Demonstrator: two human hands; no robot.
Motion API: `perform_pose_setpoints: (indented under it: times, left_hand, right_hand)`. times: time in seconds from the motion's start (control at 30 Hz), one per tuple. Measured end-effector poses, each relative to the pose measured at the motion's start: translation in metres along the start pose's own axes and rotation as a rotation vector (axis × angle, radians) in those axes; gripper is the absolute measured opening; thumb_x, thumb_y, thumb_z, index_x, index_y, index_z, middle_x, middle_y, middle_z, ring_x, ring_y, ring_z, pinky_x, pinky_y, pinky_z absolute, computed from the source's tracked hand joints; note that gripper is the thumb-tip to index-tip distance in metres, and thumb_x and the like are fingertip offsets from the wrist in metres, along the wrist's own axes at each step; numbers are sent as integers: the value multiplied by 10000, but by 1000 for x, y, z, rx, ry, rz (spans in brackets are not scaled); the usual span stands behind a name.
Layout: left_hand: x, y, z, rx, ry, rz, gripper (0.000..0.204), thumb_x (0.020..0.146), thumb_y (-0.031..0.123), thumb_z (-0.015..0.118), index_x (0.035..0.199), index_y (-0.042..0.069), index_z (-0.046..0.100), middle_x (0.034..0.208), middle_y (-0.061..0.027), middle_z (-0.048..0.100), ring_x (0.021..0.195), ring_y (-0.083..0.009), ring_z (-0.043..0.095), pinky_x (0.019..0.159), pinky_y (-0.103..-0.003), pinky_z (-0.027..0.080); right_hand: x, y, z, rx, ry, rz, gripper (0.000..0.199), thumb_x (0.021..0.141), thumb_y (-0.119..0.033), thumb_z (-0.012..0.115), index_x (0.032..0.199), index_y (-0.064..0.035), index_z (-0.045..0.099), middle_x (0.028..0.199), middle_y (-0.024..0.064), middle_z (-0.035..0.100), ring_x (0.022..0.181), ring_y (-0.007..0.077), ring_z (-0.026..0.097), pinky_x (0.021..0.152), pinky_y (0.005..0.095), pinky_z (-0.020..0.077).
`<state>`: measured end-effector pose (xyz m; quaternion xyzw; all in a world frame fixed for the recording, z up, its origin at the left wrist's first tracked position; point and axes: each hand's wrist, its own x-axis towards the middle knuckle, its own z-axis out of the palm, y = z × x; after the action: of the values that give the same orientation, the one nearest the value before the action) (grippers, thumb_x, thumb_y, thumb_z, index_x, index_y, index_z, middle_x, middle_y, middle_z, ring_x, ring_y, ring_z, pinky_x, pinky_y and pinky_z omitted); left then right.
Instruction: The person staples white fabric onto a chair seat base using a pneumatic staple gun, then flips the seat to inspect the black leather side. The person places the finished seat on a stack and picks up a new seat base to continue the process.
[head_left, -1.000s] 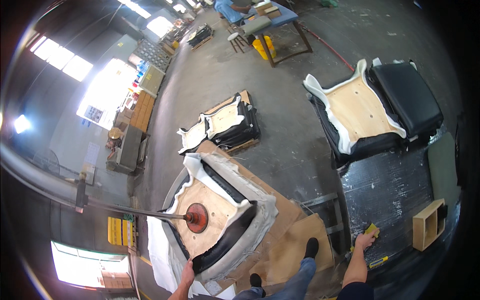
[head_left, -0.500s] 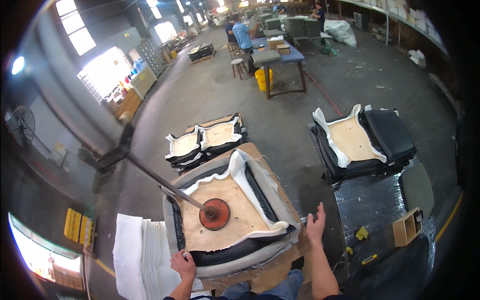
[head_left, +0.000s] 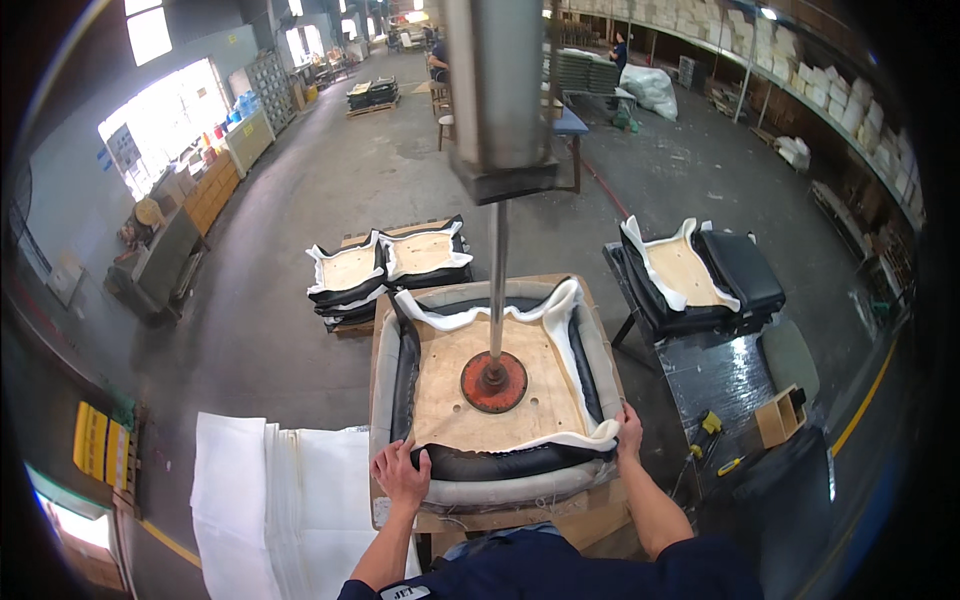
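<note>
Hands on seat cushion's near corners

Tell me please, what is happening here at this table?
A person stands at a wooden worktable with an upside-down seat cushion on it, its plywood base facing up. A round red press plate on a vertical metal rod presses on the middle of the base. The left hand grips the black cover at the near left corner, and the right hand holds the near right corner, where white lining folds over the edge. More cushions lie stacked on the floor behind.
</note>
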<state>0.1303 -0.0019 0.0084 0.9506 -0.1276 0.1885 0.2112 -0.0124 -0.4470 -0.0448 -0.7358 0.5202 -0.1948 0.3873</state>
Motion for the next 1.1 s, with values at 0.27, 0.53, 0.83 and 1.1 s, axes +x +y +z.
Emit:
perform_pose_setpoints:
  times: [0.27, 0.53, 0.83, 1.1]
  left_hand:
    - [15, -17, -2, -89, 38, 21, 339, 846, 369, 738, 1111, 158, 741, 1179, -52, 659, 1176, -273, 560, 1076, -476, 333]
    - [18, -20, -1, -89, 66, 17, 321, 829, 380, 752, 1068, 167, 761, 1152, -46, 671, 1171, -274, 563, 1070, -473, 339]
    - [11, -8, 4, -48, 51, -6, 323, 824, 346, 745, 1095, 171, 748, 1190, -58, 663, 1190, -290, 557, 1071, -473, 344]
    - [-5, 18, 12, 99, -78, -62, 344, 911, 324, 663, 1180, 113, 708, 1237, -123, 638, 1253, -354, 518, 1104, -520, 331]
  right_hand:
    - [-17, 7, -1, -139, 25, 105, 512, 895, -419, 530, 1333, -221, 704, 1199, 160, 746, 1140, 424, 680, 948, 503, 529]
    - [-14, 20, 4, -101, 31, 47, 461, 880, -437, 553, 1164, -123, 736, 1071, 227, 735, 1056, 469, 672, 871, 518, 522]
    - [-1, 21, 5, -39, 3, -1, 401, 902, -398, 551, 1065, -72, 719, 959, 213, 732, 960, 433, 695, 796, 503, 517]
    - [9, 1, 6, 80, 7, 102, 502, 870, -395, 639, 1256, -89, 734, 1184, 186, 741, 1129, 381, 694, 970, 457, 543]
